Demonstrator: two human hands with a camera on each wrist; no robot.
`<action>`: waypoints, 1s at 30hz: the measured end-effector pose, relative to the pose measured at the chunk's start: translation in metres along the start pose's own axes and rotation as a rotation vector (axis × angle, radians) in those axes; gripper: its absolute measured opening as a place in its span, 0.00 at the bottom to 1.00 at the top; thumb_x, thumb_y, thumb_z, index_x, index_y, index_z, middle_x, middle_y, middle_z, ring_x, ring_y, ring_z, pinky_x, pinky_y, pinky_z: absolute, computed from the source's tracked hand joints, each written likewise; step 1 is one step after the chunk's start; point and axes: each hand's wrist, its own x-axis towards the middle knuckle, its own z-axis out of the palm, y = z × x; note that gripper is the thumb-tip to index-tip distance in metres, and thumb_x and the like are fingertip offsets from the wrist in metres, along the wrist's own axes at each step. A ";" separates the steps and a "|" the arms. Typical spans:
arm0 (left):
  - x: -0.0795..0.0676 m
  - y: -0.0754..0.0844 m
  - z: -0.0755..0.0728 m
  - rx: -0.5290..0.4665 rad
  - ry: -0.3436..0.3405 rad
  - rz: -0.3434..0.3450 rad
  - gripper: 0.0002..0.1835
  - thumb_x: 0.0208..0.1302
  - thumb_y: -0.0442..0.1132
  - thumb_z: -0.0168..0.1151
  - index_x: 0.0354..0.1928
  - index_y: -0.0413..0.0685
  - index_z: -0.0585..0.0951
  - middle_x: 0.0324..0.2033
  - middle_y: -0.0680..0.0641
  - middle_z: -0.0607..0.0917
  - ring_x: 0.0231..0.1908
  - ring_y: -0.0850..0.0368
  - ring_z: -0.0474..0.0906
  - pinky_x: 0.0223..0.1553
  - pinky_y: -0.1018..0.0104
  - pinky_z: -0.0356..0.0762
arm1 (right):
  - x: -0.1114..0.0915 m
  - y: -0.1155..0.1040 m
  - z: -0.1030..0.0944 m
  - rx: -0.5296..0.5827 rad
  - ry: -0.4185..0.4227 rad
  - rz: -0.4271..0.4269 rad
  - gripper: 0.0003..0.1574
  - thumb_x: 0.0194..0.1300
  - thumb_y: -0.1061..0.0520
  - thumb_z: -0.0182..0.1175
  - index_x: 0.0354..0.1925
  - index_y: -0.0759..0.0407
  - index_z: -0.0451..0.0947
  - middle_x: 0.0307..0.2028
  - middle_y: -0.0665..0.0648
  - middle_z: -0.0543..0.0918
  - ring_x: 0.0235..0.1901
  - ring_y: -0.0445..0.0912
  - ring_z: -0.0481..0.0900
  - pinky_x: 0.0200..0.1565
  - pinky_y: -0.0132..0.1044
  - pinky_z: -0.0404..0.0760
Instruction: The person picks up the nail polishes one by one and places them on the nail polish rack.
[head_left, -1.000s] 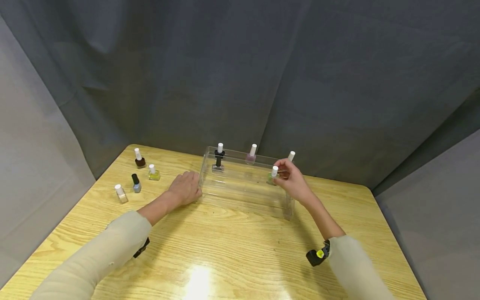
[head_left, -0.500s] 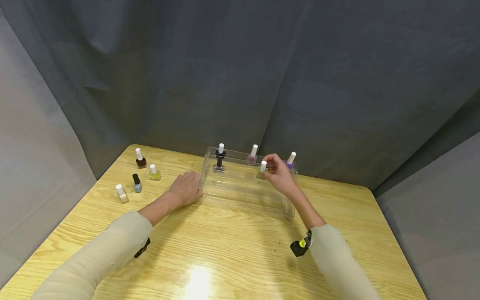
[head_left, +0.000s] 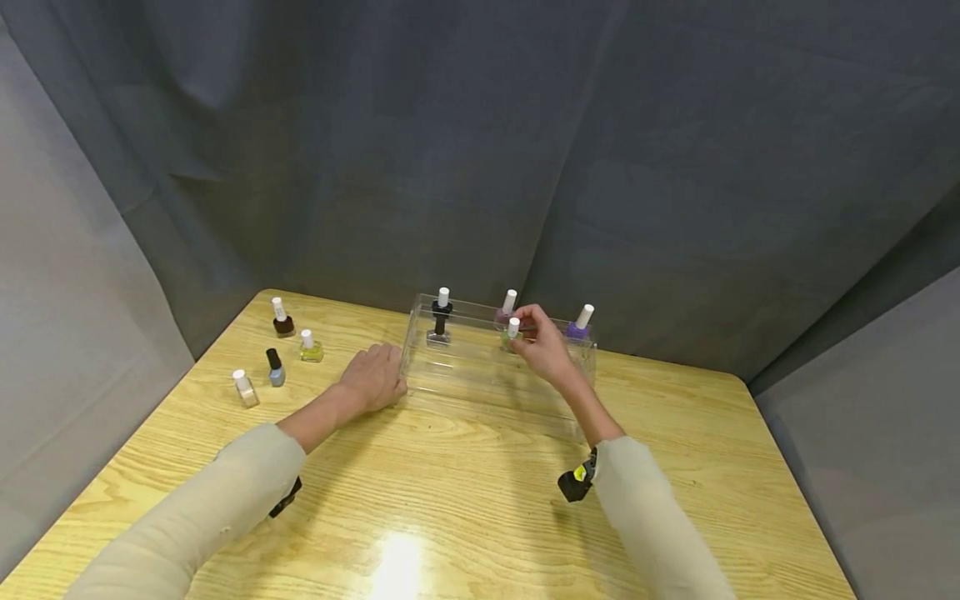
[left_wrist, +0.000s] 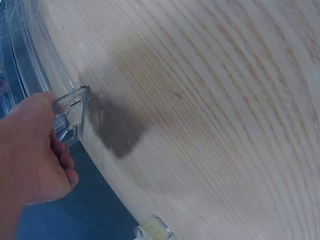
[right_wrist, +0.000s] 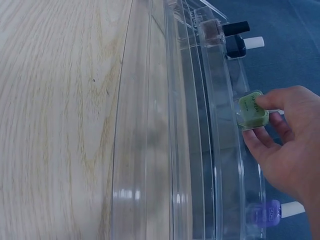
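Observation:
A clear stepped display rack (head_left: 480, 385) stands on the wooden table. My left hand (head_left: 372, 377) holds its left end; in the left wrist view the fingers curl beside the rack's end panel (left_wrist: 75, 111). With thumb and fingers, my right hand (head_left: 546, 350) pinches a green nail polish bottle (right_wrist: 253, 111) with a white cap, over the upper tiers near the middle. On the back tier stand a dark bottle (right_wrist: 236, 46), a mauve bottle (head_left: 505, 315) partly behind the held one, and a purple bottle (head_left: 578, 330). A black-capped bottle (head_left: 438, 336) sits one tier lower at left.
Left of the rack, several nail polish bottles stand on the table: dark red (head_left: 282, 325), yellow (head_left: 311, 350), light blue (head_left: 277, 375) and cream (head_left: 246, 392). A dark curtain (head_left: 480, 167) hangs behind the table's back edge.
My right hand has moved left along the rack with the green nail polish bottle, from near the right end to the middle, uncovering the purple bottle. The left hand stays at the rack's end.

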 end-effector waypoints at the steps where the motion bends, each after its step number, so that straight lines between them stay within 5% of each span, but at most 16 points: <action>1: 0.000 0.000 0.000 -0.004 0.002 0.000 0.13 0.67 0.44 0.54 0.41 0.40 0.68 0.36 0.43 0.72 0.39 0.46 0.68 0.42 0.51 0.70 | 0.001 0.000 0.001 0.002 0.000 0.007 0.24 0.61 0.76 0.61 0.53 0.65 0.68 0.50 0.66 0.75 0.52 0.61 0.76 0.54 0.50 0.75; 30: -0.001 0.001 -0.002 -0.006 -0.010 0.002 0.14 0.68 0.44 0.55 0.41 0.40 0.68 0.38 0.42 0.73 0.41 0.46 0.69 0.43 0.51 0.70 | 0.004 0.011 0.018 -0.027 -0.015 -0.039 0.22 0.60 0.77 0.60 0.50 0.68 0.68 0.49 0.68 0.76 0.52 0.61 0.75 0.58 0.51 0.73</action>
